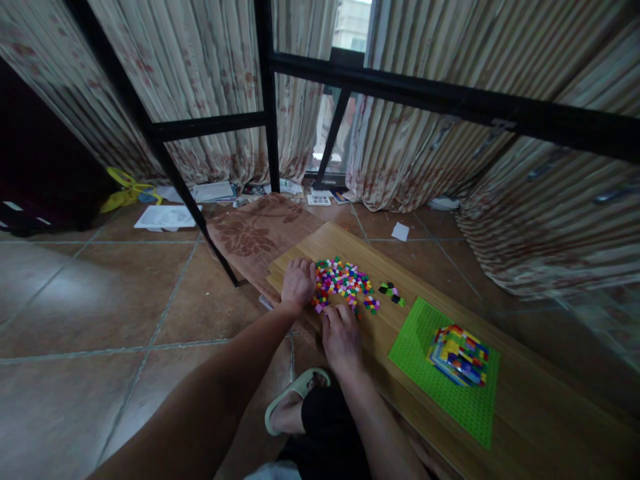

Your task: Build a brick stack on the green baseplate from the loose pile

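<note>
Many small coloured pieces (pixel 345 279) lie spread in a pile on the wooden board (pixel 530 373). My left hand (pixel 299 283) rests at the pile's left edge, its fingers curled; whether it holds a piece is too small to tell. Just below the pile is my right hand (pixel 342 333), fingers bent and touching the nearest pieces, their tips hard to make out. A few black, green and pink pieces (pixel 392 292) sit apart to the right. Farther right, a multicoloured brick structure (pixel 459 356) stands on a green studded baseplate (pixel 425 333).
A patterned brown cloth (pixel 255 233) shows beyond the board's left end. A black metal frame (pixel 270 133) rises in front of striped curtains (pixel 200 67). On the tiled floor lie a white tray (pixel 167 217), papers and a yellow item (pixel 125 190).
</note>
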`<move>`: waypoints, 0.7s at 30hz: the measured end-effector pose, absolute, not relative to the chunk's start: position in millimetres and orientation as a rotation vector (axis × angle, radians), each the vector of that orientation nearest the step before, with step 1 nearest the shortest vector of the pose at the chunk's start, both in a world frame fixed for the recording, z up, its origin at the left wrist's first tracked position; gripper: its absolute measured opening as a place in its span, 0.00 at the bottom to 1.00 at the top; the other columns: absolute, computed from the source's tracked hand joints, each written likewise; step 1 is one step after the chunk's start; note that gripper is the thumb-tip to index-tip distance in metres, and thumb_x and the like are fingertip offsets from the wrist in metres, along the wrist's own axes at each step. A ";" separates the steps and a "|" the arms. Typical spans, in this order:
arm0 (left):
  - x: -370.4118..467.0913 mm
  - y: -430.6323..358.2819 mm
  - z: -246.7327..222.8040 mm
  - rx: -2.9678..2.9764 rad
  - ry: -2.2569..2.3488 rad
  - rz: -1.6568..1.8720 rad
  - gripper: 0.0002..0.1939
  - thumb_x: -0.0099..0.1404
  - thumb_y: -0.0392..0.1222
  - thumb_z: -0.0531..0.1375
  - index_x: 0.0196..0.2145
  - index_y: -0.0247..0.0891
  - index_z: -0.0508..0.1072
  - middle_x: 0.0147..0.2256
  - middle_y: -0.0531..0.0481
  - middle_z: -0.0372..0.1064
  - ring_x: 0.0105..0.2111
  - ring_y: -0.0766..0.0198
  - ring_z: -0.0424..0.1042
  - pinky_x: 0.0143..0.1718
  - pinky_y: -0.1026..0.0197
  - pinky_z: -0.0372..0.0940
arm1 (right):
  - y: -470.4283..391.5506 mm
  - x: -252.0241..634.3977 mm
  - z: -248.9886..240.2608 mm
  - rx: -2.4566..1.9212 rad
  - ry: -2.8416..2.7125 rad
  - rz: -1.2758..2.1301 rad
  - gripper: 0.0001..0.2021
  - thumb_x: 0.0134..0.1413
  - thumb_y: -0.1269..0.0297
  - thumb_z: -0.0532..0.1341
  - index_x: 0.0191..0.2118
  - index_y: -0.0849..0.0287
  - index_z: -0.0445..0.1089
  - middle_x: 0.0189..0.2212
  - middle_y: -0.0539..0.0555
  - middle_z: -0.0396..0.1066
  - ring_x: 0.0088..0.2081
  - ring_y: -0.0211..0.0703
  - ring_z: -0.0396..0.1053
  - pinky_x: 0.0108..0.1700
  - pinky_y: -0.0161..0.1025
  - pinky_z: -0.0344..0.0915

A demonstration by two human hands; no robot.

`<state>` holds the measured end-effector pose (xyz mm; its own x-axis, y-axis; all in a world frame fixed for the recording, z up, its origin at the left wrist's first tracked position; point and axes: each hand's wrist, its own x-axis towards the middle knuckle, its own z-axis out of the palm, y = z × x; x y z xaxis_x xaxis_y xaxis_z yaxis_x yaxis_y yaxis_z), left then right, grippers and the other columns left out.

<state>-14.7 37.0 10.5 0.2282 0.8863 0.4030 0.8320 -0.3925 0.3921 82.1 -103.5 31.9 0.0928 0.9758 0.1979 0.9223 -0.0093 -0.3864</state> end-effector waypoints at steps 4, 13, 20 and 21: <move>-14.8 36.6 10.6 2.390 1.669 0.870 0.15 0.71 0.40 0.45 0.37 0.37 0.71 0.37 0.43 0.71 0.41 0.56 0.67 0.48 0.52 0.60 | -103.2 81.0 32.5 -1.922 -1.806 0.154 0.13 0.63 0.68 0.52 0.46 0.58 0.72 0.39 0.56 0.67 0.44 0.45 0.63 0.47 0.39 0.60; -15.2 36.2 12.2 2.407 1.675 0.858 0.15 0.71 0.39 0.46 0.36 0.38 0.71 0.37 0.45 0.71 0.41 0.58 0.67 0.47 0.55 0.60 | -97.4 76.3 15.8 -1.849 -1.905 0.013 0.12 0.60 0.69 0.55 0.46 0.55 0.73 0.39 0.57 0.66 0.42 0.47 0.61 0.44 0.41 0.61; -17.7 34.6 13.4 2.389 1.661 0.817 0.14 0.70 0.38 0.47 0.36 0.39 0.71 0.37 0.45 0.71 0.42 0.57 0.67 0.48 0.55 0.59 | -96.3 79.0 14.9 -1.835 -1.885 -0.013 0.14 0.61 0.67 0.53 0.49 0.57 0.71 0.38 0.57 0.66 0.42 0.47 0.62 0.44 0.42 0.61; -18.5 34.2 13.9 2.347 1.679 0.826 0.14 0.70 0.38 0.46 0.36 0.39 0.71 0.37 0.45 0.71 0.42 0.57 0.67 0.47 0.56 0.60 | -95.4 79.1 14.8 -1.837 -1.886 -0.014 0.13 0.61 0.67 0.53 0.48 0.57 0.71 0.38 0.57 0.66 0.41 0.47 0.61 0.44 0.42 0.61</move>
